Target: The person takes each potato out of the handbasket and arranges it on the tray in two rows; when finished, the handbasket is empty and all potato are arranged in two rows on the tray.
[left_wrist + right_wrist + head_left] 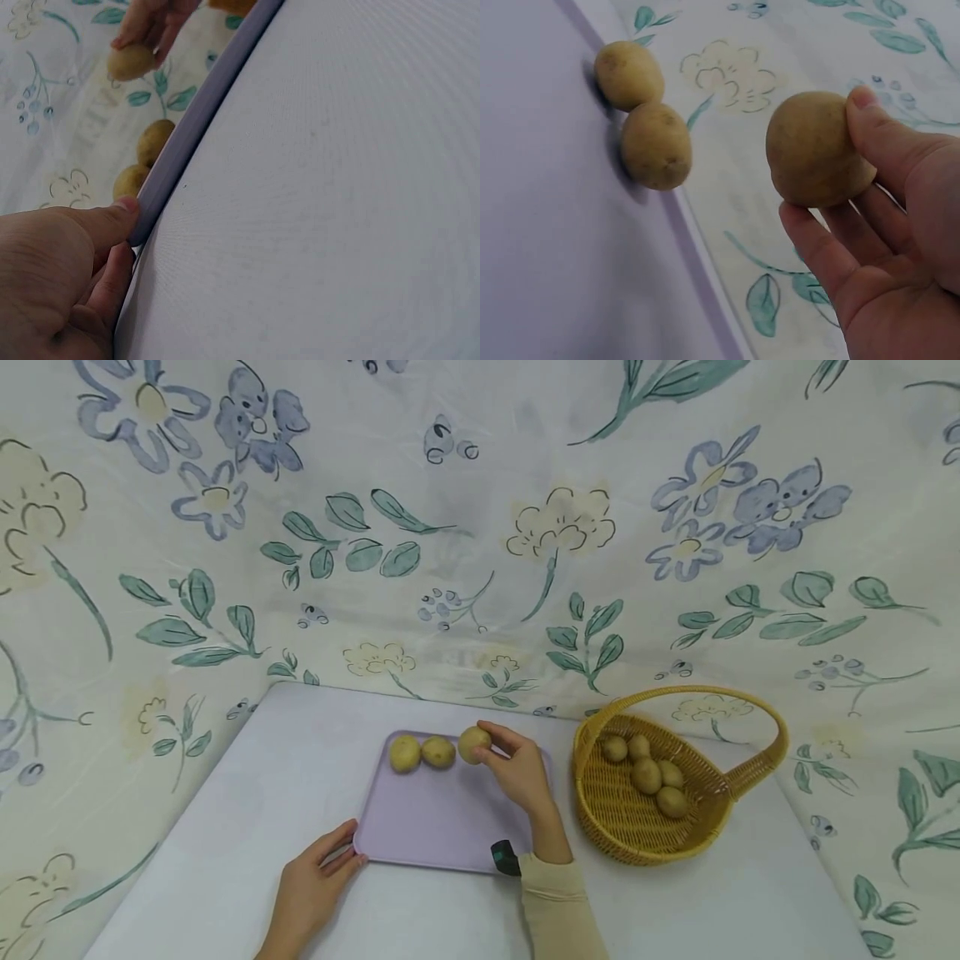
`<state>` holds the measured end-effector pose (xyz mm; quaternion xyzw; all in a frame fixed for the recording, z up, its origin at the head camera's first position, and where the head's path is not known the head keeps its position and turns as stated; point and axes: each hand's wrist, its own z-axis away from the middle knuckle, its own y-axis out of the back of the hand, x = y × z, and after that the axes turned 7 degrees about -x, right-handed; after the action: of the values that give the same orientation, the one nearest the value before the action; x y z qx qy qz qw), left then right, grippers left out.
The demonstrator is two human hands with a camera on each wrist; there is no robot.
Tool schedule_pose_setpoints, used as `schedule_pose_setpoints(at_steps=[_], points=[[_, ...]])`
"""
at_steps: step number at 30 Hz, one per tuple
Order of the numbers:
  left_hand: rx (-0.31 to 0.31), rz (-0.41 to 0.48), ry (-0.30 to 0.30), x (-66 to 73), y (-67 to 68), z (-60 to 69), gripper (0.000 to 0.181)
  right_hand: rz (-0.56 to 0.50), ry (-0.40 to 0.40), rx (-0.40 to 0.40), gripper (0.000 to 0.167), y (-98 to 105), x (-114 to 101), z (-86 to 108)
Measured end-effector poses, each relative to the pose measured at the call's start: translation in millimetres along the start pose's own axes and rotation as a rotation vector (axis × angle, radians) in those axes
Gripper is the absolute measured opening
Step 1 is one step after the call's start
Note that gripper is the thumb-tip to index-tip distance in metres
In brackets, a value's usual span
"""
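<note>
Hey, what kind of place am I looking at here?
Probably a small staged tabletop workspace, though the wider room isn't visible: a flower-patterned backdrop runs behind and beside a white table, which holds a lilac tray and a wicker basket of potatoes.

The gripped potato (814, 150) looks matt and smooth; the tray (442, 822) below, smooth plastic; the basket (618, 814) right of the grip, rough wicker.
</note>
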<state>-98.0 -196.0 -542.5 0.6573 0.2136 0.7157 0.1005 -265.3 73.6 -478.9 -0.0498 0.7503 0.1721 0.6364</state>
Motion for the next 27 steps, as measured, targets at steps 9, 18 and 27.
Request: schedule_pose_setpoints(at_steps=[9,18,27], points=[[-0.029,-0.006,0.025,3.3,1.2,2.6,0.056,0.048,-0.09,0.103,0.044,-14,19,-7.2],[-0.038,0.008,0.045,3.4,2.7,2.1,0.056,0.184,-0.158,0.108,0.044,-21,31,-7.7],[-0.041,0.009,0.045,2.6,3.0,1.8,0.056,0.267,-0.201,0.117,0.046,-31,34,-6.4]])
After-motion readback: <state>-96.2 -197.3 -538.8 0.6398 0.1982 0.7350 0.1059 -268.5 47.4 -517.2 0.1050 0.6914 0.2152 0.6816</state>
